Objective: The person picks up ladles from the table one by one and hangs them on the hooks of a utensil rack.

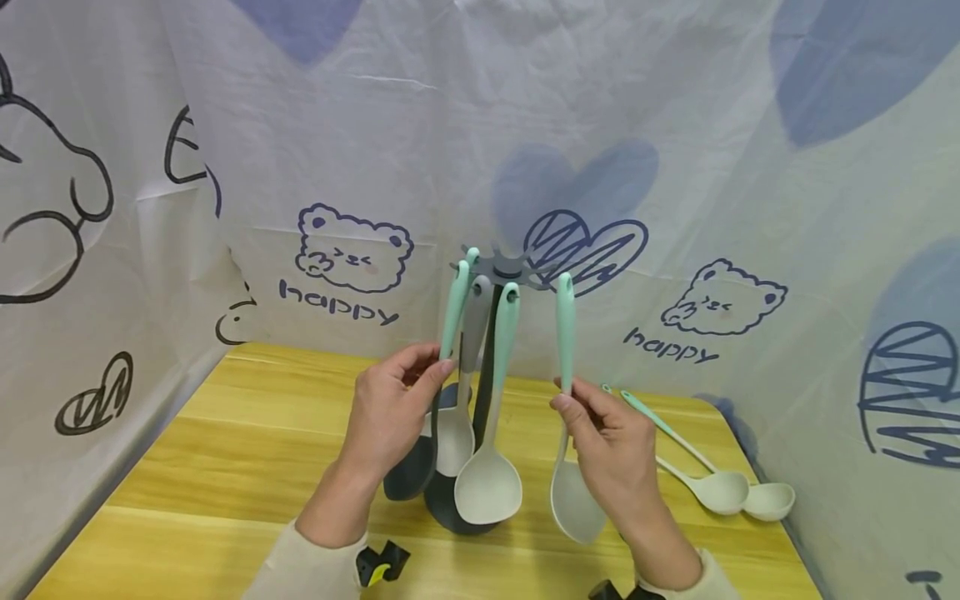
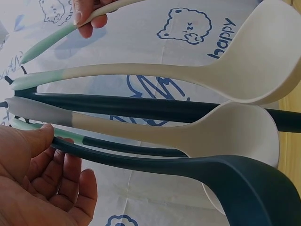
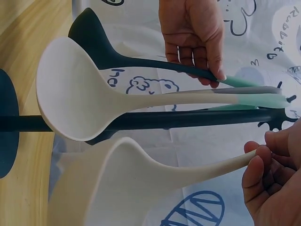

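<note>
My left hand (image 1: 390,408) pinches a dark ladle (image 1: 411,471) between thumb and finger, just below its mint handle. The handle's top is beside a hook of the utensil stand (image 1: 508,268); whether it hangs there I cannot tell. To the right of the stand, my right hand (image 1: 617,442) grips a white ladle (image 1: 573,500) by its neck, mint handle up and apart from the hooks. From the stand hang another white ladle (image 1: 487,487) with a mint handle and a grey-handled white utensil (image 1: 453,442). Behind them another mint-handled dark utensil is mostly hidden.
Two white ladles (image 1: 720,492) with thin handles lie at the right of the wooden table (image 1: 225,467). The stand's round dark base (image 1: 448,510) is partly covered by hanging ladle heads. A printed cloth (image 1: 450,125) encloses the back and sides.
</note>
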### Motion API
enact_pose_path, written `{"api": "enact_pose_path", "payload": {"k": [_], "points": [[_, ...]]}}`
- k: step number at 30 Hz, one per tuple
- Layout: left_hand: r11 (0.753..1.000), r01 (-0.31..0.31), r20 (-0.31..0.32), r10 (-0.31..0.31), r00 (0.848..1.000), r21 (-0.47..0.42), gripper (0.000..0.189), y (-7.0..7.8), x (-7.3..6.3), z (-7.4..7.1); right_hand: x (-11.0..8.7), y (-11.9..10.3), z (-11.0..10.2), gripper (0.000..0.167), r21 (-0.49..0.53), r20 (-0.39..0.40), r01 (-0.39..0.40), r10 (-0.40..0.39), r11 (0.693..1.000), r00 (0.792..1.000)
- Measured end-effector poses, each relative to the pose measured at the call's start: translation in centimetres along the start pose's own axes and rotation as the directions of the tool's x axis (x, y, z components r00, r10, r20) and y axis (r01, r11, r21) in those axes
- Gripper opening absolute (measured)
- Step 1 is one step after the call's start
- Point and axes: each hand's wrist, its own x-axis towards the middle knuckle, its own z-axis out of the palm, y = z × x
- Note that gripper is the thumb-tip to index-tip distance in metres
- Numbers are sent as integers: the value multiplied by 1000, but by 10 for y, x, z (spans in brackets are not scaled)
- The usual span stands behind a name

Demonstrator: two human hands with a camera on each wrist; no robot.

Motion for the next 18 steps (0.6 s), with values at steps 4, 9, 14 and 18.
{"api": "enact_pose_path", "payload": {"k": [4, 9, 14, 18], "points": [[1000, -2, 0, 2, 1000, 0, 20, 0, 0, 0, 0, 1, 1, 16, -5, 1, 19, -19, 1000, 1000], [1000, -4, 0, 4, 1000, 1, 20, 1, 1, 0, 0, 1, 2, 17, -22, 2, 36, -36, 999, 999], [1000, 1, 0, -1, 1000, 1, 19, 1, 1, 0, -1, 0, 3, 17, -29, 8, 48, -48, 998, 999], [1000, 3, 2, -3, 1000, -4, 19, 1, 0, 0, 0, 1, 4, 17, -35, 9, 54, -53, 998, 999]]}}
